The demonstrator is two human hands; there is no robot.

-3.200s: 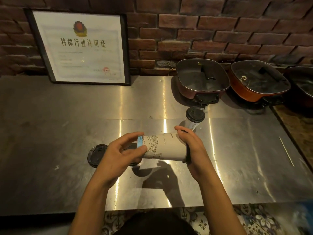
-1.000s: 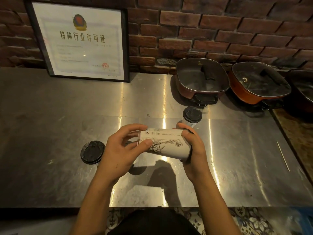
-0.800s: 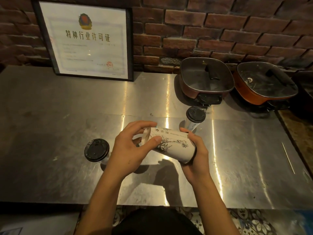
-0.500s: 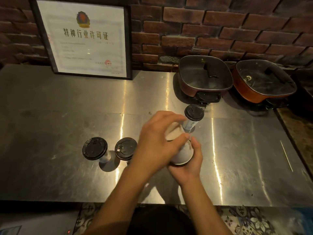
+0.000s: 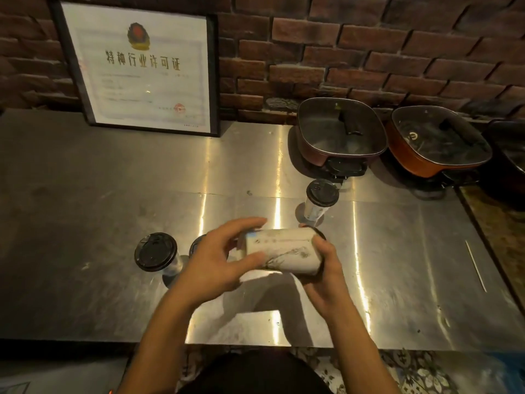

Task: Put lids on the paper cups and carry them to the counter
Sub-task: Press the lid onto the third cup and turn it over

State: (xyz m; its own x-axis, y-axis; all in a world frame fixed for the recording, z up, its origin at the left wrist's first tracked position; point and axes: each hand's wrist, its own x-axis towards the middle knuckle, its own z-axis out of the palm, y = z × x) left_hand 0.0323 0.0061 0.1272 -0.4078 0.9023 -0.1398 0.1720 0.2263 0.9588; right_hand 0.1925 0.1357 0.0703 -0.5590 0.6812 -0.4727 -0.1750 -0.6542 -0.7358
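Observation:
A white paper cup (image 5: 284, 253) with a dark line drawing lies sideways in the air over the steel table (image 5: 85, 294). My left hand (image 5: 218, 263) grips its base end on the left. My right hand (image 5: 326, 268) grips the end with the black lid on the right. Three more cups with black lids stand upright on the table: one at the left (image 5: 156, 253), one partly hidden behind my left hand (image 5: 196, 247), and one farther back near the pans (image 5: 321, 199).
A framed certificate (image 5: 139, 69) leans on the brick wall at the back left. Two square electric pans with glass lids (image 5: 341, 132) (image 5: 440, 140) sit at the back right, a third dark one at the frame's right edge. A thin stick (image 5: 475, 265) lies at the right.
Half a second ago the cup was held upright with my left hand on top of it. Now it is tipped on its side again, one hand at each end.

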